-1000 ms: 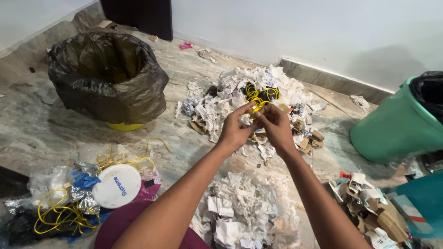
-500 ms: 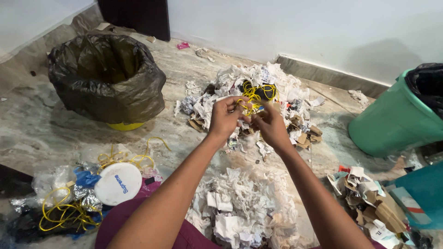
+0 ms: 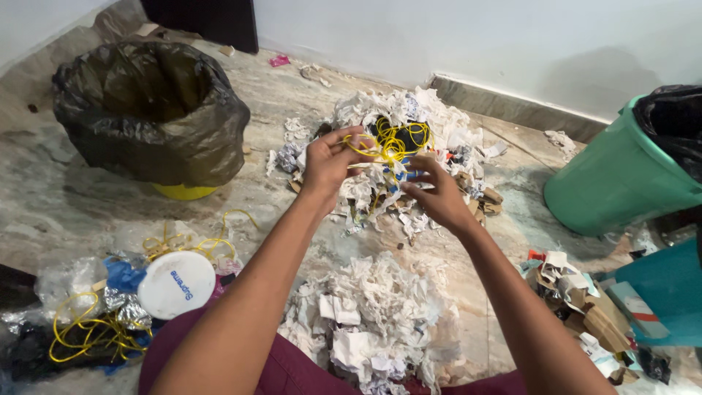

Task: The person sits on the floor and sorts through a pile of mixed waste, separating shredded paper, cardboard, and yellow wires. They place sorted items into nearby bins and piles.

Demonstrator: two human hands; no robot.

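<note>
- At the far left, low on the marble floor, lies a heap of clear plastic wrap, foil and looped yellow wire, with a round white plastic lid on top of it.
- Behind that stands a yellow bin lined with a black plastic bag, its mouth open.
- The left hand is raised over the far paper pile — its fingers pinch one side of a tangle of thin yellow wire.
- That tangle hangs in the air between the two hands, just above a mound of torn white paper and cardboard scraps near the wall.
- The right hand sits just below and right of the tangle, fingers loosely curled and pointing up toward it; whether they grip a strand cannot be told.
- Nearer the person — between the forearms — lies a second pile of crumpled white paper.
- At the right, a small stack of brown cardboard pieces rests on the floor.
- Furthest right leans a green plastic bin with a black liner, tilted.
</note>
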